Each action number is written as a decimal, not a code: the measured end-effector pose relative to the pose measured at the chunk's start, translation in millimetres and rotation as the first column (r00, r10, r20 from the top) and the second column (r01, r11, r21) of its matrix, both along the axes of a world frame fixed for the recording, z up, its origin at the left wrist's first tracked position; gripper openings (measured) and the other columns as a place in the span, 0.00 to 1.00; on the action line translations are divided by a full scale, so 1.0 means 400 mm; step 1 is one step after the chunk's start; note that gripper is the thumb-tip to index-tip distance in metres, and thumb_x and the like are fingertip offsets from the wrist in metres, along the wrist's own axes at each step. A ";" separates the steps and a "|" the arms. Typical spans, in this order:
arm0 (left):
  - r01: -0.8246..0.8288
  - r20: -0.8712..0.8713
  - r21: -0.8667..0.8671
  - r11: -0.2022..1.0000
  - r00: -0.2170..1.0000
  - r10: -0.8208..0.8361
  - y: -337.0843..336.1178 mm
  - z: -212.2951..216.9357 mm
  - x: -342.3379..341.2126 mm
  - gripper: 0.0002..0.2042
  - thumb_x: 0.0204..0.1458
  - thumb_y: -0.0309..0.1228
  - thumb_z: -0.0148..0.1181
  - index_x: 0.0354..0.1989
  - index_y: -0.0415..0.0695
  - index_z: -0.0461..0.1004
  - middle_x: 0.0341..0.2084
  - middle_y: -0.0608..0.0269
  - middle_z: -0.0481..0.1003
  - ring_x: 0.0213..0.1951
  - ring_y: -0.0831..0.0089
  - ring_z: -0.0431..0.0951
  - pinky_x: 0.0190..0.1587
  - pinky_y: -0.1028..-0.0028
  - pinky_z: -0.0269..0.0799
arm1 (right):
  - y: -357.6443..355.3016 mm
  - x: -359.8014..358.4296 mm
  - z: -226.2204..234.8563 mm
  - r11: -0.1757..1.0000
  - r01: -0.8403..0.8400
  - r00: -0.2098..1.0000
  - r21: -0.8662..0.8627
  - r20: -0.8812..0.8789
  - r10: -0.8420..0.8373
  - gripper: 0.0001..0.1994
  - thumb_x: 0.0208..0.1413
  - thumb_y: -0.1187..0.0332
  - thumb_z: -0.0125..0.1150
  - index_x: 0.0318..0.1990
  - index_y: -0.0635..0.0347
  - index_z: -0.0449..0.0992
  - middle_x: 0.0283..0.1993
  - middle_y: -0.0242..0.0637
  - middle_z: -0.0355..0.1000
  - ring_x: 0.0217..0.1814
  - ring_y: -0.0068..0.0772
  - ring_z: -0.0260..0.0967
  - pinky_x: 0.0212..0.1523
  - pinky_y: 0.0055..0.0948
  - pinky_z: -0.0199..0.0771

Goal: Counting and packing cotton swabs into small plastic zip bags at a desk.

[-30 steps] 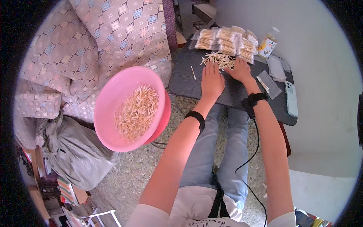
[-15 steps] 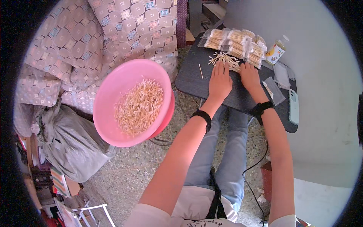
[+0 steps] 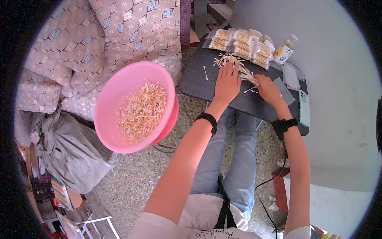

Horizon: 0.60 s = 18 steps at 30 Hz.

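A loose pile of cotton swabs lies on the dark folding table. My left hand rests on the near side of this pile, its fingers stretched out flat over the swabs. To its right, my right hand has its fingers closed on a few cotton swabs whose ends stick out to the left. A couple of stray swabs lie just beneath that hand. One single swab lies apart on the left. My right fingertips are partly hidden.
Filled bags of swabs stand along the table's far edge, beside a bottle. Clear plastic bags and a phone lie at right. A pink basin of swabs stands left, near a cushioned sofa.
My right hand has moved toward me and slightly right, drawing some swabs away from the pile. My left hand stays on the swabs. The whole view has shifted slightly.
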<state>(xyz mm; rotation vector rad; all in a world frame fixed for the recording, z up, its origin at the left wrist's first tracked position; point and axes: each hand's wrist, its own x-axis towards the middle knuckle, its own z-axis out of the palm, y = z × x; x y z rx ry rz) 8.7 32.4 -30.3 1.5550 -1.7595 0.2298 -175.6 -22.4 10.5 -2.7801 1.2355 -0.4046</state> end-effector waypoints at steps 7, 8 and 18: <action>0.292 0.023 -0.078 0.953 0.956 -0.291 0.006 0.008 -0.009 0.25 0.51 0.38 0.53 0.58 0.43 0.63 0.54 0.52 0.65 0.59 0.59 0.61 0.63 0.60 0.52 | 0.035 -0.037 -0.078 0.980 -0.122 0.980 -0.159 0.138 0.144 0.25 0.55 0.61 0.56 0.58 0.62 0.61 0.58 0.51 0.60 0.60 0.57 0.57 0.60 0.45 0.57; 0.337 0.044 -0.082 0.938 0.941 -0.334 0.003 0.008 -0.014 0.24 0.51 0.38 0.54 0.56 0.42 0.64 0.53 0.53 0.65 0.58 0.58 0.62 0.62 0.60 0.54 | 0.033 -0.047 -0.093 0.980 -0.113 0.982 -0.166 0.132 0.135 0.26 0.55 0.62 0.56 0.59 0.63 0.61 0.59 0.51 0.60 0.60 0.56 0.57 0.61 0.45 0.56; 0.435 -0.090 0.047 0.899 0.898 -0.430 0.001 0.007 0.008 0.14 0.49 0.33 0.59 0.43 0.42 0.74 0.36 0.54 0.69 0.41 0.58 0.72 0.44 0.65 0.69 | 0.106 -0.013 -0.069 0.999 -0.008 0.898 -0.048 0.438 0.028 0.20 0.53 0.69 0.57 0.54 0.63 0.67 0.54 0.48 0.65 0.57 0.49 0.61 0.58 0.39 0.60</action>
